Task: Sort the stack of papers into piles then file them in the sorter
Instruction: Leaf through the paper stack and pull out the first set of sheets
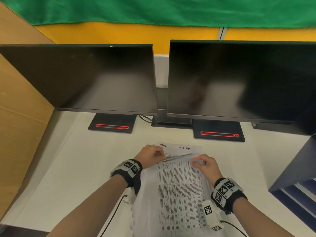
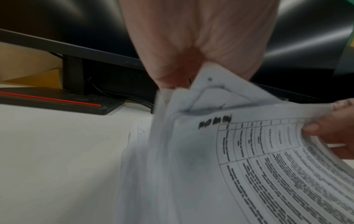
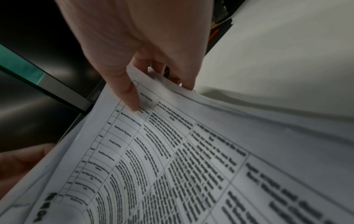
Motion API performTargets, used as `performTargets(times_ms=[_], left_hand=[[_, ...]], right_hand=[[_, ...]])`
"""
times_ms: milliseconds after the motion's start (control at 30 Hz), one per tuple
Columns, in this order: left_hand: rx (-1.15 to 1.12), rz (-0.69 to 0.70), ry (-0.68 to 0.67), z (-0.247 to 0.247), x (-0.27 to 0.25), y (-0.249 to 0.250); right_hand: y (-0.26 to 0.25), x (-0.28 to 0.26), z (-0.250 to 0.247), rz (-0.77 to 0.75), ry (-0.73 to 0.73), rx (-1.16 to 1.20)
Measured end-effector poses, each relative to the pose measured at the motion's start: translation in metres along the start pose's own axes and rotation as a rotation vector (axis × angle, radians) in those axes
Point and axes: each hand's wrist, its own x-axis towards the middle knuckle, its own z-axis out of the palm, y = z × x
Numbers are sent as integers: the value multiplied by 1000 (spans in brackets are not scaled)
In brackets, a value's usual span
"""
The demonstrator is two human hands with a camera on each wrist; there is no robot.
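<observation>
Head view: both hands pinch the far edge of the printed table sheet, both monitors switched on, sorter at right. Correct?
Not quite. Both monitors are dark, switched off as far as the head view shows. The rest holds: left hand and right hand pinch the far edge of the printed table sheet, and the sorter stands at the right.

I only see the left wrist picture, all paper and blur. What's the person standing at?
Observer: A white desk with two dark monitors; both hands hold printed papers.
Visitor: Where's the sorter?
Observer: A dark blue shelf unit stands at the desk's right edge, likely that.
Visitor: How does the other hand grip?
Observer: The right hand has its thumb on the top sheet and fingers beneath; the left hand pinches the far left corner.
</observation>
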Motion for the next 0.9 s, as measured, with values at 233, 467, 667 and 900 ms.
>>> performTargets(times_ms=[233,467,667,900], left_hand=[[172,-131,124,-6,19,6],[336,-56,79,-7,24,6],[557,100,158,-5,21,2],[565,141,230,-15,22,-2]], right_hand=[[3,0,-3,28,-19,57],[-2,1,-3,53,-39,118],[-3,2,-2,65,-41,117],[-4,9,-5,72,-21,86]])
